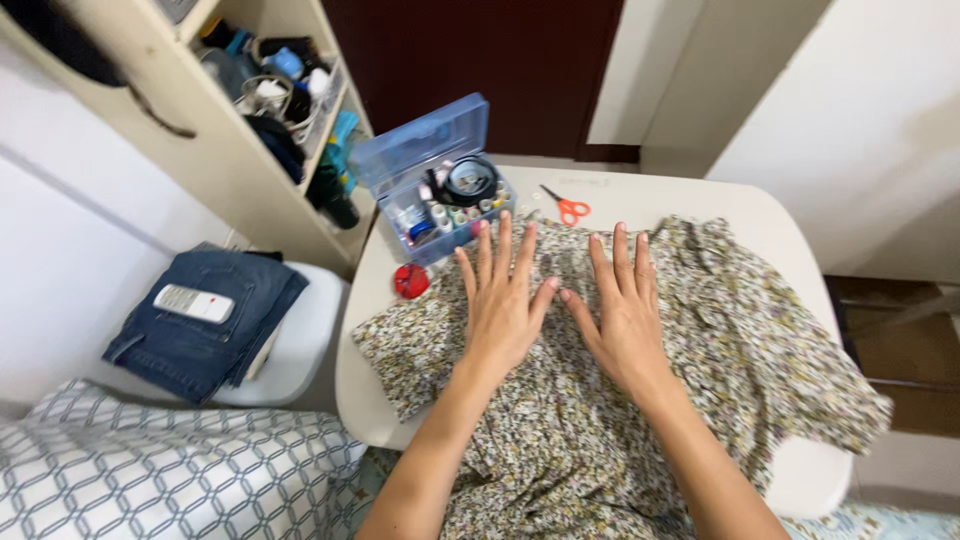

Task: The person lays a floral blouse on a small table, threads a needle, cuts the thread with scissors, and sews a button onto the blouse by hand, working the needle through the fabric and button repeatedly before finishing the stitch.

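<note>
Floral fabric [700, 350] lies spread across the white tabletop [660, 195]. Left hand [500, 300] and right hand [625, 315] rest flat on it, fingers spread, thumbs nearly touching. Sewing box [435, 180] and orange scissors [568, 207] lie beyond.

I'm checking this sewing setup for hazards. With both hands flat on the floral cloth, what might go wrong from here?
The floral cloth lies close to the open sewing box and the red pincushion, so if the left hand or right hand drags it, it may knock them off the table. The orange scissors lie at the cloth's far edge and might get covered. The cloth's near part overhangs and may slide.
</note>
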The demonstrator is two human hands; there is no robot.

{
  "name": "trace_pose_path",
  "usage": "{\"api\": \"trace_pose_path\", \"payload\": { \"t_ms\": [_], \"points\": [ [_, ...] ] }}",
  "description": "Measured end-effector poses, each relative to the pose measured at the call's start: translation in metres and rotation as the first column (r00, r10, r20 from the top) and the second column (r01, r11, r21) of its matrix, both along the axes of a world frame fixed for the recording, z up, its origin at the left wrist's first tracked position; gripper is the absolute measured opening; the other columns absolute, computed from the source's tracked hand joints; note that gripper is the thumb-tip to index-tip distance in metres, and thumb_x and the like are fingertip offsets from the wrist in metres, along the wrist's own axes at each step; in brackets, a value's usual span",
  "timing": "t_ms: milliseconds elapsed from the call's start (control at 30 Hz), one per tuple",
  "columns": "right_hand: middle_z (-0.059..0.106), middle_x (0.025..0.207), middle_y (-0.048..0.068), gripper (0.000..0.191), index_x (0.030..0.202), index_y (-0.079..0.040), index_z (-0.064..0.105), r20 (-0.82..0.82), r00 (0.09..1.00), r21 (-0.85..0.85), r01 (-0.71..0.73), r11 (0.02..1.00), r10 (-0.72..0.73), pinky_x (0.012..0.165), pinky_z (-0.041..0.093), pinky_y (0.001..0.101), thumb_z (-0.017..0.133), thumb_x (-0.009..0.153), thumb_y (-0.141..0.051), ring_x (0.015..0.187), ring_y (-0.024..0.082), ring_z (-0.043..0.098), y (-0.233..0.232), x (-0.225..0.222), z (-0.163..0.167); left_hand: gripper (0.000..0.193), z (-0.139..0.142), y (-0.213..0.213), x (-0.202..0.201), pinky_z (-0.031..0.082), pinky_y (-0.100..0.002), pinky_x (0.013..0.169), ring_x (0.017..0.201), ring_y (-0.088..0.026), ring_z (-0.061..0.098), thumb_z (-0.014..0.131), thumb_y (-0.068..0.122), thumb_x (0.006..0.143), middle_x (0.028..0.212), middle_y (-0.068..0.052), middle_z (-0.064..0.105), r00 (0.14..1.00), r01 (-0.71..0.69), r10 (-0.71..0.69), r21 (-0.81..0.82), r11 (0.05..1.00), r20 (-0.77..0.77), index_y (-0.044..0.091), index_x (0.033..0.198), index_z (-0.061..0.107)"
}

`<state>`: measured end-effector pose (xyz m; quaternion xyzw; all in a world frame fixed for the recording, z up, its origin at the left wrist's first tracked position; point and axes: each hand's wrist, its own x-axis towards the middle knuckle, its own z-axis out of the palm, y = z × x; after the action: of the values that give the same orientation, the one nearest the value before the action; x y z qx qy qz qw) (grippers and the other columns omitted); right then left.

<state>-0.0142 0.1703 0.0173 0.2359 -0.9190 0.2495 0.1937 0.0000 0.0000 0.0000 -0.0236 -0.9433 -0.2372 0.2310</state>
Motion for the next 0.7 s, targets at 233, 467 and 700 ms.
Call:
{"api": "trace_pose_path", "payload": {
  "t_ms": [233, 467, 700],
  "points": [
    [0.042, 0.158, 0.020, 0.052, 0.141, -0.005, 0.056, 0.141, 0.966, -0.217, -0.183, 0.959, 0.216, 0.116, 0.037, 0.0466, 0.070, 0.094, -0.022, 0.145, 0.039, 0.041, -0.075, -0.008, -0.006, 0.071, -0.012, -0.065, 0.010, 0.002, -0.064, 0.126, 0.159, -0.038, 0.011, 0.058, 0.040, 0.102, 0.172, -0.015, 0.017, 0.993, -0.104, 0.106, 0.041, 0.994, -0.057, 0.014, 0.162, 0.031],
    [0.063, 0.135, 0.012, 0.037, 0.129, -0.004, 0.063, 0.345, 0.835, -0.434, -0.262, 0.862, 0.428, 0.086, 0.057, 0.0344, 0.067, 0.093, -0.013, 0.107, 0.026, 0.069, -0.136, -0.020, -0.007, 0.069, -0.023, -0.123, 0.025, 0.029, -0.056, 0.117, 0.145, -0.040, 0.035, 0.075, 0.026, 0.089, 0.155, -0.016, 0.041, 0.942, -0.298, 0.315, 0.141, 0.944, -0.118, 0.009, 0.149, 0.045],
    [0.069, 0.121, 0.015, 0.035, 0.126, -0.002, 0.065, 0.424, 0.806, -0.384, -0.254, 0.888, 0.414, 0.080, 0.057, 0.0329, 0.067, 0.093, -0.010, 0.090, 0.023, 0.071, -0.189, -0.035, -0.028, 0.062, -0.030, -0.150, 0.018, 0.044, -0.049, 0.100, 0.121, -0.037, 0.052, 0.080, 0.009, 0.078, 0.130, -0.014, 0.056, 0.917, -0.359, 0.388, 0.237, 0.903, -0.087, 0.006, 0.134, 0.053]
  ]
}}
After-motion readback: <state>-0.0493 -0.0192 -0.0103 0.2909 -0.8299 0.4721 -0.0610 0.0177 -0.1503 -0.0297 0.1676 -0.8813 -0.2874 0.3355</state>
